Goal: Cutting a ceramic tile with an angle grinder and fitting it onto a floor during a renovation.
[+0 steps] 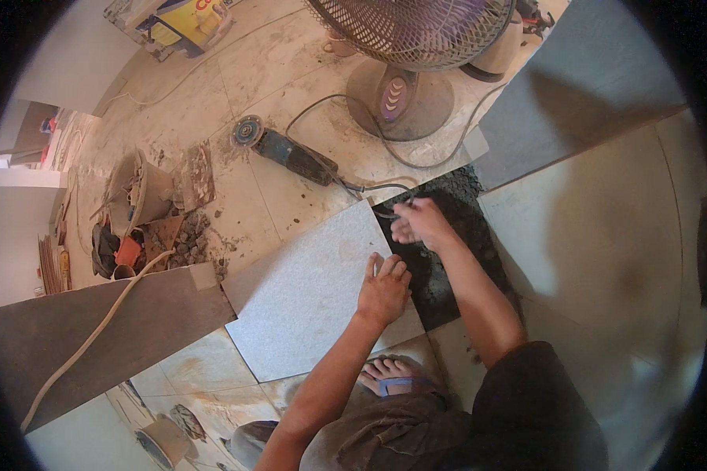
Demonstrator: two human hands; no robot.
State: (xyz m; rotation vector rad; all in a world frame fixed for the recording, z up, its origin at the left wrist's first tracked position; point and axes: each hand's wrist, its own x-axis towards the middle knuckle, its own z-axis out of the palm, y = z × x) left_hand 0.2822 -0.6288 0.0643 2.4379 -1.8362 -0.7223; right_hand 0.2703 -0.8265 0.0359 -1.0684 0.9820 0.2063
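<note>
Leftmost, a pale hose (94, 337) curves over a dark floor strip (118, 330). Behind it stands a dirty bucket (153, 188), rubble (188, 245) heaped near its foot. Next, an angle grinder (294, 155) lies on the dusty floor, disc end to the left. Below it, the light grey tile (306, 306) lies flat in front of the person, its right edge against a dark cement patch (440, 286). Left hand (383, 289) rests palm down near that edge, fingers a little spread, gripping nothing. A sandalled foot (397, 377) is just below. Right hand (420, 224) hangs above the cement, beside the tile's far corner, fingers curled in, close to a dark cable (381, 186); cannot tell whether they hold it. Beyond, a fan (416, 31) stands on the floor. Far right, large pale floor tiles (605, 204).
</note>
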